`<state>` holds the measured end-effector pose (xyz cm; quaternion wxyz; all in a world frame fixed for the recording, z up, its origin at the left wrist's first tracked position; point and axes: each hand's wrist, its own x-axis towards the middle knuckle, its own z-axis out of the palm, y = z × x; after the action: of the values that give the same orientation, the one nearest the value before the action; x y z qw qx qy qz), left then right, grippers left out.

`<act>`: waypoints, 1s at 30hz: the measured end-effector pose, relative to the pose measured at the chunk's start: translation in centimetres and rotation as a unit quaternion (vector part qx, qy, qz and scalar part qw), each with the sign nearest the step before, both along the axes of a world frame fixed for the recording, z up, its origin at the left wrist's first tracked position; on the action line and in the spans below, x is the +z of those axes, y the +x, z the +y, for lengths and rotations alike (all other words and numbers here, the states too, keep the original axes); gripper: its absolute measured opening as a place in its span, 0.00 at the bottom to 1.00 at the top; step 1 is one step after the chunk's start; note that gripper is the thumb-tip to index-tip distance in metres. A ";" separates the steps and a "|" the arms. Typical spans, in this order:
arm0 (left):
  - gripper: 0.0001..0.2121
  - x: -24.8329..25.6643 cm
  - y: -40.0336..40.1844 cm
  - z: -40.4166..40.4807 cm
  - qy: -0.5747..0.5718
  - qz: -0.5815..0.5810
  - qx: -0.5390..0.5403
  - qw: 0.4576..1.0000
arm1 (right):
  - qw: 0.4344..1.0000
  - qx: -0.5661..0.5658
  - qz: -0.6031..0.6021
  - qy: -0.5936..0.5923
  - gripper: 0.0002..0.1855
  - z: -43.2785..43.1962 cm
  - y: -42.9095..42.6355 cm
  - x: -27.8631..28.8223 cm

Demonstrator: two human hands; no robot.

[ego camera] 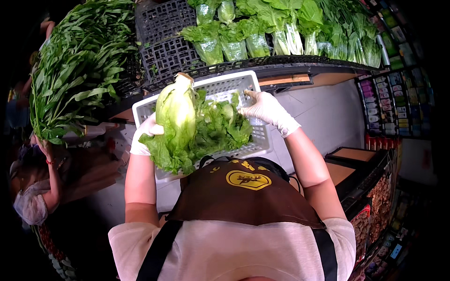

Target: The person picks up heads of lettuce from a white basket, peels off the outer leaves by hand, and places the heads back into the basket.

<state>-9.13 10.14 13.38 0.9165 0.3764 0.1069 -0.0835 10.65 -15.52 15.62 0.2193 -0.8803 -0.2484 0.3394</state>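
My left hand (146,135), in a white glove, grips a pale green head of leafy lettuce (175,116) from its side. The lettuce is held with its cut stem end up and its loose leaves hanging down. A white perforated plastic basket (262,135) is in front of me, with more green lettuce (219,126) inside. At the basket's right side is my gloved right hand (265,110), thumb and fingers apart beside the leaves. Whether its fingertips touch a leaf is unclear. The held lettuce hides part of the basket's left side.
Black slatted crates (167,45) line the stand ahead, with wrapped leafy vegetables (233,47) at its right. Long-leaved greens (81,70) are heaped at left, where another person's hand (45,147) touches them. Shelves of packaged goods (393,102) and a low dark-edged display (355,168) stand right.
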 end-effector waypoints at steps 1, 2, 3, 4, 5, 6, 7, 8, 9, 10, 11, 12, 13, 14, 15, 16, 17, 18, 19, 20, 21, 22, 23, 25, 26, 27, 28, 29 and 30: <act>0.41 -0.1 0.5 -0.1 -0.002 -0.011 -0.007 1.000 | 0.991 -0.036 0.089 0.091 0.34 0.2 -0.5 0.2; 0.40 -0.3 1.0 -0.5 -0.008 -0.022 -0.014 1.000 | 0.966 -0.071 0.177 0.177 0.34 0.1 -0.9 0.2; 0.39 0.3 1.5 -0.9 -0.012 -0.030 -0.034 0.999 | 0.950 -0.053 0.231 0.205 0.35 0.1 -1.4 0.4; 0.38 0.2 1.8 -1.3 0.009 -0.026 -0.034 0.999 | 0.948 -0.025 0.246 0.199 0.35 0.4 -2.0 1.0; 0.37 0.4 2.4 -1.7 0.032 -0.023 -0.039 0.998 | 0.946 0.000 0.261 0.194 0.35 0.7 -2.6 1.7; 0.36 0.5 2.9 -1.8 0.054 -0.023 -0.043 0.997 | 0.949 0.017 0.245 0.199 0.34 1.1 -3.4 2.3; 0.32 -0.1 3.6 -1.2 0.144 -0.024 -0.068 0.987 | 0.951 0.034 0.229 0.206 0.33 1.5 -4.2 2.7; 0.31 0.7 4.3 -2.2 0.204 -0.022 -0.048 0.977 | 0.961 0.057 0.212 0.170 0.32 2.0 -4.5 2.9; 0.31 1.8 5.0 -3.8 0.242 -0.011 -0.026 0.970 | 0.958 0.058 0.180 0.214 0.32 2.1 -5.0 3.3; 0.31 2.5 5.5 -5.3 0.280 0.000 -0.002 0.960 | 0.961 -0.010 0.214 0.173 0.30 2.6 -5.0 3.6; 0.34 3.0 5.9 -6.3 0.303 -0.030 -0.004 0.952 | 0.925 -0.058 0.280 0.251 0.28 2.0 -4.3 1.1; 0.39 3.4 6.1 -6.6 0.435 -0.050 -0.048 0.898 | 0.875 -0.107 0.341 0.326 0.26 1.4 -3.6 -1.3; 0.41 4.3 5.9 -7.0 0.488 -0.055 -0.056 0.869 | 0.840 -0.137 0.374 0.367 0.22 0.9 -3.5 -1.3; 0.43 5.3 5.8 -7.4 0.539 -0.060 -0.064 0.838 | 0.832 -0.148 0.359 0.397 0.22 0.5 -3.5 -1.7; 0.45 5.4 5.8 -7.6 0.531 -0.043 -0.051 0.845 | 0.821 -0.158 0.348 0.425 0.22 0.1 -3.7 -2.8; 0.46 4.5 6.0 -7.6 0.519 -0.050 -0.029 0.853 | 0.809 -0.168 0.335 0.452 0.22 -0.3 -3.8 -3.5; 0.46 2.5 6.1 -7.5 0.507 -0.055 -0.008 0.860 | 0.821 -0.157 0.328 0.441 0.22 -0.5 -3.6 -3.7; 0.47 0.6 6.2 -7.6 0.496 -0.059 0.014 0.866 | 0.820 -0.161 0.332 0.437 0.22 -0.5 -3.6 -3.5; 0.45 -0.6 6.3 -7.9 0.421 -0.066 0.001 0.905 | 0.819 -0.165 0.335 0.435 0.22 -0.5 -3.5 -3.3; 0.39 0.5 6.3 -9.0 0.277 -0.040 -0.022 0.960 | 0.818 -0.172 0.336 0.435 0.22 -0.4 -3.3 -3.1; 0.37 0.3 5.8 -10.1 0.274 -0.048 0.009 0.960 | 0.839 -0.170 0.325 0.401 0.22 -0.5 -3.2 -3.0; 0.35 -0.2 5.6 -10.9 0.272 -0.056 0.040 0.960 | 0.849 -0.154 0.330 0.382 0.21 -0.5 -2.9 -2.6; 0.32 -0.5 5.7 -11.1 0.287 -0.062 0.070 0.954 | 0.859 -0.139 0.336 0.361 0.20 -0.8 -2.6 -1.9; 0.30 -0.4 5.6 -10.8 0.256 -0.042 0.075 0.963 | 0.896 -0.086 0.299 0.318 0.31 -1.3 -2.2 -0.8; 0.29 -0.1 5.7 -10.3 0.244 -0.034 0.078 0.966 | 0.935 -0.064 0.219 0.271 0.37 -1.6 -1.7 0.0; 0.26 -0.1 5.8 -9.5 0.248 -0.038 0.079 0.965 | 0.965 -0.040 0.137 0.222 0.43 -2.1 -1.1 0.8; 0.28 0.4 5.8 -8.4 0.289 -0.001 0.068 0.955 | 0.984 -0.016 0.053 0.171 0.49 -2.4 -0.7 1.8; 0.29 0.4 5.8 -7.7 0.305 -0.017 0.081 0.949 | 0.995 -0.030 0.036 0.088 0.62 -2.5 -0.7 3.4; 0.30 0.4 5.9 -7.1 0.321 -0.033 0.094 0.942 | 0.997 -0.012 -0.003 0.071 0.62 -2.1 -0.8 3.8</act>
<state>-3.22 3.03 13.83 0.7539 0.6412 0.1324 0.0539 9.86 -17.61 19.42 0.2846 -0.8665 -0.2618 0.3157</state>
